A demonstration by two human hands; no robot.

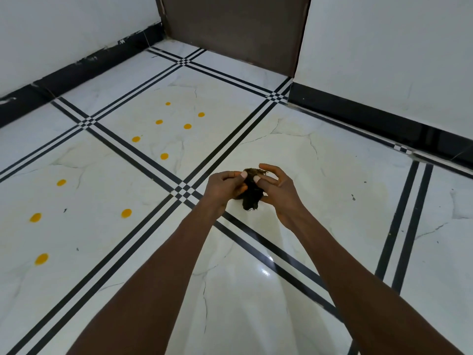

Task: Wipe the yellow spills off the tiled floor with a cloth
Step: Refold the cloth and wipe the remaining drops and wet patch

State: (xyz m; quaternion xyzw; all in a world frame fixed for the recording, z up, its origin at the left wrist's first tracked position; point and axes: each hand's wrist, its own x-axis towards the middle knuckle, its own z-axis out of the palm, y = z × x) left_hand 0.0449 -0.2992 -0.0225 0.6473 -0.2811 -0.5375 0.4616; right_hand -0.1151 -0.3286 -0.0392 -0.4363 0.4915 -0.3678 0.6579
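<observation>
Holding a small dark cloth point(252, 192) bunched between both hands, you have it up above the glossy tiled floor point(256, 290). Your left hand point(225, 187) pinches its upper edge with thumb and fingertips; your right hand point(277, 187) cups it from the other side, fingers loosely curled, thumb pressed on the wad. The cloth looks frayed and ragged; its weave is hard to make out. Round yellow spills point(163, 156) dot 2 white marble-patterned tiles to your left, 10 in all, well apart from the cloth. Black stripes border each tile. A brown door point(235, 26) is cut off at the top.
</observation>
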